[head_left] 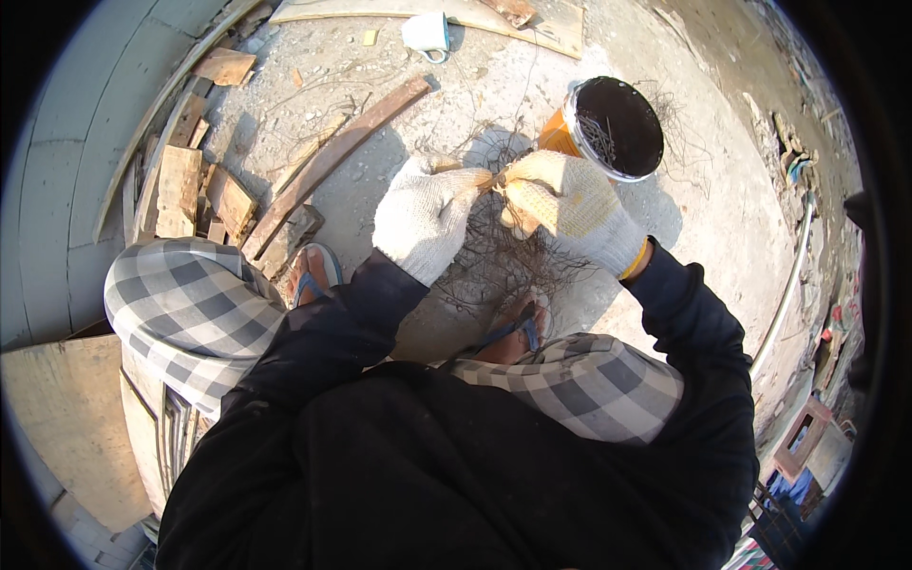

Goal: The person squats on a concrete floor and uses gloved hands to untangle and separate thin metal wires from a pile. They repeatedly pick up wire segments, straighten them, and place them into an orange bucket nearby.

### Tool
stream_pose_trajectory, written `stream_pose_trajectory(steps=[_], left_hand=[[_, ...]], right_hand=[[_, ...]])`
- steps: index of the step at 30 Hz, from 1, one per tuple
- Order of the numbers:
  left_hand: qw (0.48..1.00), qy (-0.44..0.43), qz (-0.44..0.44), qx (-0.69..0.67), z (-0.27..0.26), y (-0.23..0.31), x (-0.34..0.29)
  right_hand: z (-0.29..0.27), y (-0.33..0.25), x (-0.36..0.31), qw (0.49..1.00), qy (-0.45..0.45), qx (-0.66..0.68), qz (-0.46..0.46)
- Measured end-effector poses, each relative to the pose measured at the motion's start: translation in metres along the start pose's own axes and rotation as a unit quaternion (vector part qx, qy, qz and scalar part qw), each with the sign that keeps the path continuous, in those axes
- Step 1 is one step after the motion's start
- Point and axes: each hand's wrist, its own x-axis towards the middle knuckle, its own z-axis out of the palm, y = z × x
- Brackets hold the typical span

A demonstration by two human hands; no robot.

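My left hand [425, 214] and my right hand [575, 204], both in white knitted work gloves, meet fingertip to fingertip in front of me. Fingers on both sides are closed in a pinch on thin brown wire [496, 181]; its exact shape between the gloves is mostly hidden. Under the hands, a loose tangle of dark thin wire [494, 271] spreads over the ground between my feet. Just beyond my right hand stands an orange and white bucket [560, 135] with a dark inside and some wire in it.
At left lie a long wooden strip [337, 160] and several broken wood blocks [179, 190] beside a grey wall [71, 180]. A pale mug [425, 33] rests on its side near a board [546, 27] at the far edge. A thin pipe [793, 275] runs along the right.
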Motion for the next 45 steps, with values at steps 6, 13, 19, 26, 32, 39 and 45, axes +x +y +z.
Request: stream_pose_trajectory(steps=[6,13,19,26,32,39,45], left_hand=[[0.998,-0.043,0.044,-0.014,0.017,0.023,-0.011],[0.968,-0.001,-0.168,-0.184,0.028,0.017,-0.017],[0.946,-0.097,-0.143,-0.275,0.032,-0.003,-0.017],[0.911,-0.106,-0.165,-0.362,0.030,-0.005,-0.020],[0.819,-0.043,-0.178,-0.544,0.035,0.009,-0.024],[0.957,-0.099,-0.077,-0.261,0.005,0.021,-0.017],[0.972,-0.128,0.158,-0.118,-0.011,0.025,-0.025]], right_hand=[[0.005,0.030,-0.004,0.925,0.059,-0.313,-0.206],[-0.003,0.028,-0.004,0.857,-0.002,-0.452,-0.247],[0.005,0.010,-0.010,0.999,0.032,-0.028,-0.024],[0.009,0.013,-0.009,0.992,0.041,-0.103,-0.058],[0.014,0.010,-0.018,0.976,0.106,-0.156,-0.105],[-0.012,-0.009,-0.013,0.978,0.073,-0.194,-0.017],[-0.070,0.011,0.003,0.939,0.247,-0.236,-0.050]])
